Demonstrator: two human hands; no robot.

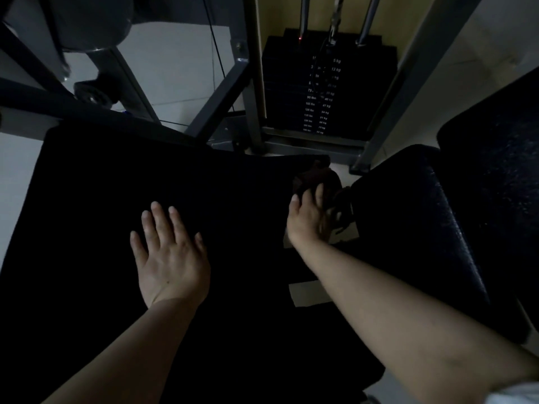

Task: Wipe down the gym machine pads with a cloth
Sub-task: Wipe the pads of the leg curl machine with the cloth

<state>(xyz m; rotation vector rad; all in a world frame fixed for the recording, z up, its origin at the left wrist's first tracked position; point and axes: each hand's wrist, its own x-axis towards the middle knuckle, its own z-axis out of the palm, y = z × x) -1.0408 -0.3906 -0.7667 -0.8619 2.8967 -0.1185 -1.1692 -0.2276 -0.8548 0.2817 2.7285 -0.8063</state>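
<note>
A large black seat pad (116,185) fills the left and middle of the head view. My left hand (167,255) lies flat on it with fingers straight and spread. My right hand (309,215) is at the pad's right edge, fingers curled over a dark brownish cloth (315,177) bunched against the pad's far right corner. A second black pad (414,217), long and rounded, runs along the right, with another dark pad (495,158) beyond it. The light is dim and the cloth's outline is hard to make out.
A black weight stack (326,91) with printed numbers stands behind the pads inside a grey steel frame (253,83). Grey frame bars (215,103) and a pulley (93,96) cross the upper left. Pale floor tiles (175,62) show behind the frame.
</note>
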